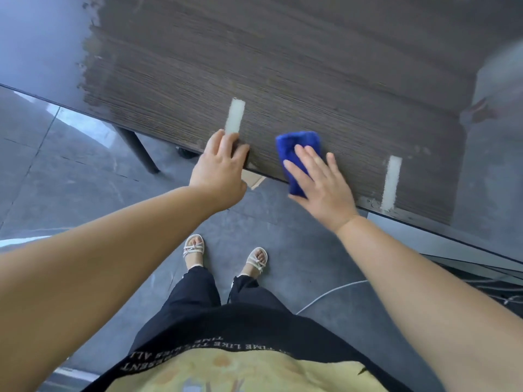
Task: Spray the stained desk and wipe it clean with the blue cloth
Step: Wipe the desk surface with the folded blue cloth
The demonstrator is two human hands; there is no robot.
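Cloth (294,144) is noted folded at the desk's (311,75) near edge, partly overhanging it. It is pressed flat under the right hand (321,183), whose fingers are held straight and spread, not curled round it. The left hand (218,168) is laid on the desk edge just left of the cloth, fingers loosely extended and grasping nothing, tips touching the lower end of a pale strip (235,116). A second strip (392,182) is seen right of the cloth, with sandals (194,247) and a white cable (325,295) on the grey floor (85,179) below.
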